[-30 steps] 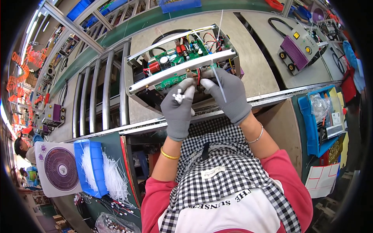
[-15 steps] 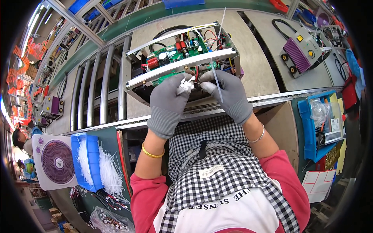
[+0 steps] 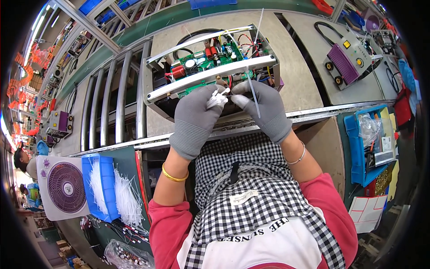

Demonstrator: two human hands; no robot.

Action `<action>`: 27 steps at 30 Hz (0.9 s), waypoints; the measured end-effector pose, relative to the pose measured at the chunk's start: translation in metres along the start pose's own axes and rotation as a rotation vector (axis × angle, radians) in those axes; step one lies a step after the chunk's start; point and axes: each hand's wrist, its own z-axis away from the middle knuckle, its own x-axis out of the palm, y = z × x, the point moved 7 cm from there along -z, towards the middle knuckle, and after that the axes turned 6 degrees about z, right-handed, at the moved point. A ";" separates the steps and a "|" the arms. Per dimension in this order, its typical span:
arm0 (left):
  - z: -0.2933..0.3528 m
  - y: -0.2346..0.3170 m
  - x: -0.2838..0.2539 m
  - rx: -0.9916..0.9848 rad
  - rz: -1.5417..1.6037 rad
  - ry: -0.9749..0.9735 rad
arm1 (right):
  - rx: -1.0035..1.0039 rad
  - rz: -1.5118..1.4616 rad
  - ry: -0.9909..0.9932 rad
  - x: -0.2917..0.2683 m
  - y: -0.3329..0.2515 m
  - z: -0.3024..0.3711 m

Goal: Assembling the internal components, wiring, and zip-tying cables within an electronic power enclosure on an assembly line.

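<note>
Both hands wear grey knit gloves and meet at the near side of an open metal chassis [image 3: 210,74] with a green circuit board [image 3: 204,62], red parts and coloured wires. In my left hand [image 3: 195,114], closed, is a small cluster of white plastic pieces [image 3: 217,99], their exact kind unclear. My right hand [image 3: 264,107] is closed in a pinch close to the left fingertips; what it grips is too small to make out. A long white cable tie [image 3: 254,96] slants from the chassis across the right glove. Another cable tie [image 3: 259,24] sticks up at the chassis's far right corner.
Metal rollers [image 3: 121,89] lie left of the chassis. A purple-sided machine [image 3: 347,60] stands at right. A blue bin [image 3: 99,188] and loose cable ties [image 3: 128,199] sit near left beside a fan [image 3: 67,188]. At near right is a blue tray [image 3: 358,148] with bags.
The chassis has shifted slightly to the right. My left hand has moved a little right with the white pieces, and the cable tie across the right glove has shifted slightly right.
</note>
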 end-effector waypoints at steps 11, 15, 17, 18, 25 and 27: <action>0.004 -0.003 0.006 0.007 0.070 0.067 | -0.259 0.136 0.041 0.000 -0.012 -0.001; 0.007 0.004 0.002 0.088 0.008 0.269 | -0.218 0.038 0.026 0.001 -0.015 0.007; 0.015 -0.003 0.003 0.044 0.013 0.319 | -0.186 0.006 -0.008 0.003 -0.011 0.012; 0.021 -0.009 0.002 0.000 0.020 0.369 | -0.187 0.005 -0.008 0.002 -0.009 0.012; 0.032 -0.017 0.030 0.066 -0.156 0.443 | 0.095 -0.171 -0.043 0.003 0.020 0.009; 0.032 -0.014 0.032 0.061 -0.187 0.467 | 0.095 -0.172 -0.050 0.002 0.021 0.009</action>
